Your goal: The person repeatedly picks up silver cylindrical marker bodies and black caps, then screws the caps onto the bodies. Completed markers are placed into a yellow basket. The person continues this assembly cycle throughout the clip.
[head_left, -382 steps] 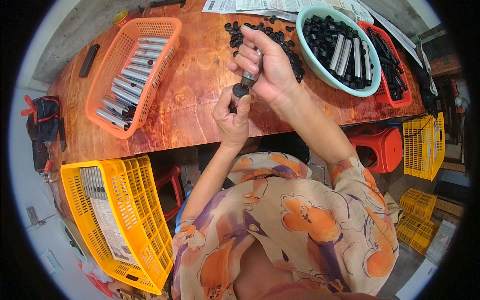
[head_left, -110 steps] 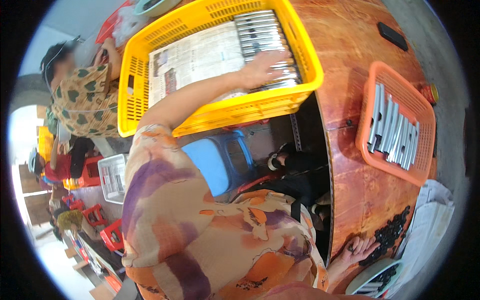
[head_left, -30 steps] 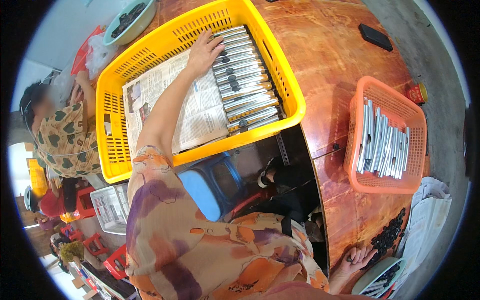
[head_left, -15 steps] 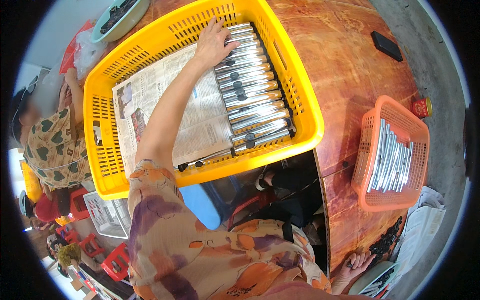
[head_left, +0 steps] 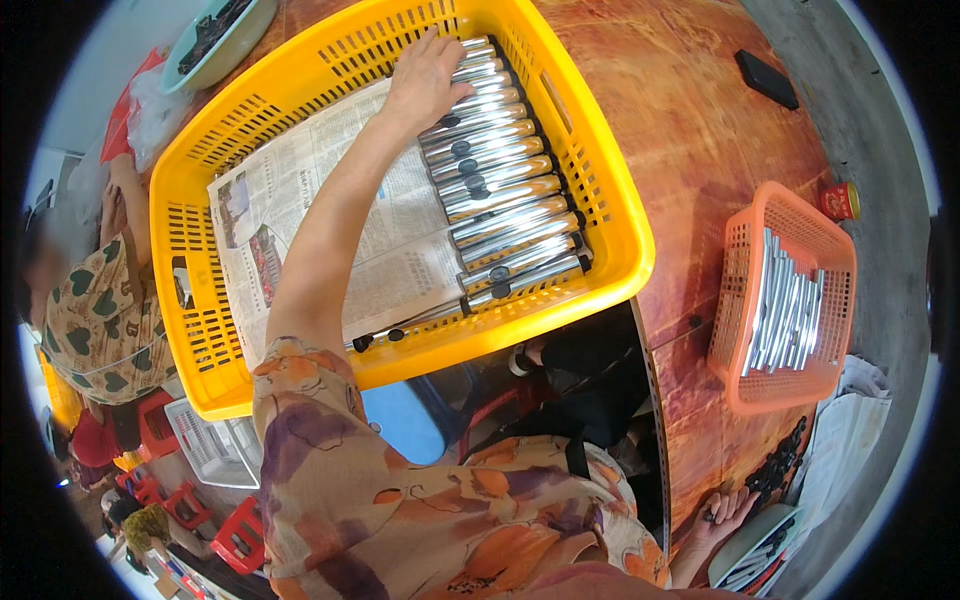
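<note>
Left hand point(head_left: 428, 75) flat, fingers spread on the far tubes point(head_left: 490, 170) in the yellow crate point(head_left: 600, 200) | tubes lie crosswise to the reaching arm | right hand point(head_left: 728, 512) — loose by black caps point(head_left: 775, 465), well away from crate, holding nothing — left is nearer.

A: Shiny metal tubes point(head_left: 500, 190) in a row — polished, mirror-bright, with matt black caps.

B: And under them a yellow plastic crate point(head_left: 600, 190), smooth, perforated walls, lined with dull printed newspaper point(head_left: 300, 200).

A: The tabletop point(head_left: 700, 130) is reddish wood, glossy varnish — grain showing.

B: At its side, an orange plastic basket point(head_left: 735, 300), more bright metal tubes inside. The sleeve point(head_left: 330, 440) is soft printed cloth.
</note>
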Motion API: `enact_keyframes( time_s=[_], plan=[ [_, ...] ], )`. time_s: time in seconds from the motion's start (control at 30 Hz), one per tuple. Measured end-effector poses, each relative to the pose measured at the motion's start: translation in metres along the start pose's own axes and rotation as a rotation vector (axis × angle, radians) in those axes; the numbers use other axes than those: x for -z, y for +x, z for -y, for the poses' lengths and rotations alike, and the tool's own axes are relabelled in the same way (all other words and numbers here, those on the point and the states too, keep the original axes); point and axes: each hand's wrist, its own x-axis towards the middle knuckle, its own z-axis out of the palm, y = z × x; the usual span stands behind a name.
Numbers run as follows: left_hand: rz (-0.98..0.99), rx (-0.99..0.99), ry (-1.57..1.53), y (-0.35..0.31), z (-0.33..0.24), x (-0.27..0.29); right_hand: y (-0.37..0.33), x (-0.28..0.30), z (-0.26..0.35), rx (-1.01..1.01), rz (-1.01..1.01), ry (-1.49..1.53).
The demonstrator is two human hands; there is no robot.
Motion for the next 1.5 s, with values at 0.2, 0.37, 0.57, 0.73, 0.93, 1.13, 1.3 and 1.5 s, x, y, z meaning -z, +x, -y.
enact_keyframes(
  time_s=[0.2,0.37,0.57,0.73,0.93,1.13,1.3,1.5],
  plan=[
    [0.054,-0.126,0.001,0.005,-0.016,0.000,0.002,-0.001,0.001,0.009,-0.033,0.011],
    [0.049,-0.216,0.036,0.003,-0.021,0.000,-0.001,-0.005,-0.002,0.043,-0.086,0.007],
    [0.149,-0.204,0.077,-0.002,-0.032,0.016,-0.003,-0.014,-0.004,0.026,-0.059,0.057],
    [0.150,-0.150,0.000,-0.004,-0.039,0.019,-0.002,-0.003,0.000,-0.009,0.052,0.060],
    [0.247,-0.247,-0.111,-0.002,-0.051,0.020,-0.001,-0.001,0.000,-0.002,0.050,0.051],
    [0.222,-0.299,-0.031,-0.005,-0.061,0.022,0.000,0.003,0.001,0.003,0.066,0.066],
    [0.318,-0.271,-0.043,-0.005,-0.072,0.036,-0.002,0.007,0.004,-0.008,0.031,0.067],
    [0.275,-0.260,-0.088,-0.007,-0.084,0.036,-0.001,0.007,0.004,-0.005,0.054,0.058]
  ],
)
